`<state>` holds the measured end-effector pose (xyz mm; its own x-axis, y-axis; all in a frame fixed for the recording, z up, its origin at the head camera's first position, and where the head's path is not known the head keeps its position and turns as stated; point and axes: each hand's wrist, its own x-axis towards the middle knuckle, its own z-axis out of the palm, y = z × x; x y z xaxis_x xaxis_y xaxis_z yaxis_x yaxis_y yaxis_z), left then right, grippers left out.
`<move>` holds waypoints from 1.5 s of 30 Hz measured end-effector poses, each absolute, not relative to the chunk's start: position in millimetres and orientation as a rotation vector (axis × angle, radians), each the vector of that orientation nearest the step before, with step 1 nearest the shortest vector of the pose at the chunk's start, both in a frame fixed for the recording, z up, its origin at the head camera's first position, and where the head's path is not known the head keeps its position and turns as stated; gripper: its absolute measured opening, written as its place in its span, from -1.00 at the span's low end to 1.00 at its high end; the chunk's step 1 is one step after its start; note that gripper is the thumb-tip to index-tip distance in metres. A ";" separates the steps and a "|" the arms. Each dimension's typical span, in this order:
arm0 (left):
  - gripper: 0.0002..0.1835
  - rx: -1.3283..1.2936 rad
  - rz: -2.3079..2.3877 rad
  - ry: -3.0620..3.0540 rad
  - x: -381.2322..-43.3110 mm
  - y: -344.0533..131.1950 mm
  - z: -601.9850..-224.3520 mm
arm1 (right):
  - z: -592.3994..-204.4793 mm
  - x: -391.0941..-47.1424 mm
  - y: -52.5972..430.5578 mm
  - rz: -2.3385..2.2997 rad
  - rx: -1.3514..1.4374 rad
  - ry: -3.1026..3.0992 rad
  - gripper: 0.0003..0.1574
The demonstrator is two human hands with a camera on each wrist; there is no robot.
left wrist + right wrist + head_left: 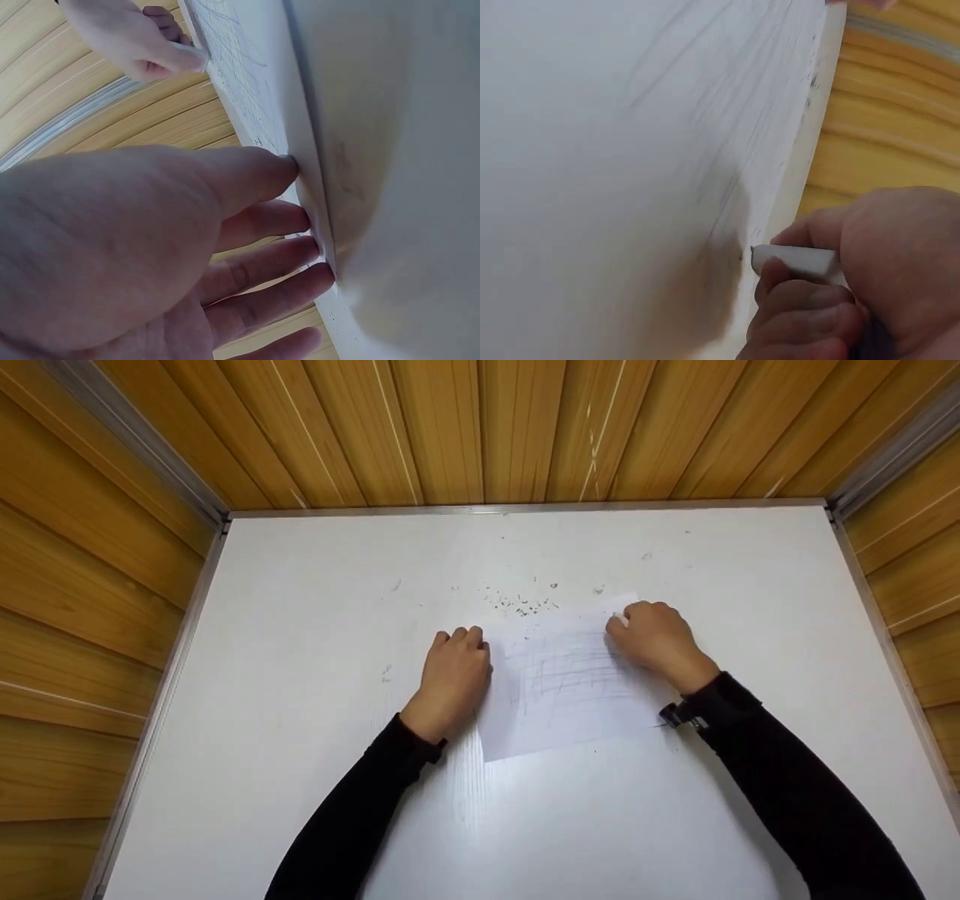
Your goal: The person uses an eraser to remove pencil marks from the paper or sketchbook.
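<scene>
A white sheet of paper (555,720) with grey pencil strokes lies on the white table. My left hand (454,679) rests at the sheet's left edge. In the left wrist view, the thumb and fairly straight fingertips (281,171) touch the paper (262,82) along that edge. Near the upper right corner, my right hand (654,639) grips a small white eraser. The right wrist view shows the eraser (799,261) between thumb and curled fingers, its darkened end close to the pencil strokes.
Dark eraser crumbs (525,604) are scattered on the table (315,585) just beyond the paper's far edge, with a few smudges around. Wood-panelled walls (517,435) with metal edging enclose the table at the back and both sides.
</scene>
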<state>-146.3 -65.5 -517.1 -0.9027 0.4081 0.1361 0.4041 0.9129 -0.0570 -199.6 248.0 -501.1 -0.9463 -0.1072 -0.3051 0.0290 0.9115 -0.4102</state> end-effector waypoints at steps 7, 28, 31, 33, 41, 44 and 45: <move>-0.83 -0.621 0.042 -2.902 -147.0 -67.6 -516.4 | -497.5 -193.5 154.9 -0.642 -0.232 2.640 -0.42; -0.79 -0.622 0.045 -2.962 -145.6 -62.5 -516.5 | -510.8 -193.8 251.8 -0.566 -0.084 2.771 -0.33; -0.79 -0.620 0.042 -2.962 -146.0 -62.6 -517.1 | -506.6 -193.4 272.1 -0.538 -0.034 2.761 -0.28; -0.79 -0.623 0.039 -2.953 -146.7 -62.2 -517.7 | -503.4 -193.3 276.1 -0.511 -0.022 2.753 -0.26; -0.83 -0.643 0.027 -2.893 -147.1 -61.6 -520.1 | -497.2 -192.4 224.4 -0.563 -0.089 2.695 -0.41; -0.84 -0.646 0.032 -2.878 -147.8 -62.1 -519.7 | -498.2 -191.3 185.4 -0.602 -0.165 2.656 -0.45; -0.84 -0.646 0.031 -2.872 -148.1 -62.2 -519.6 | -498.7 -191.1 172.2 -0.602 -0.204 2.654 -0.45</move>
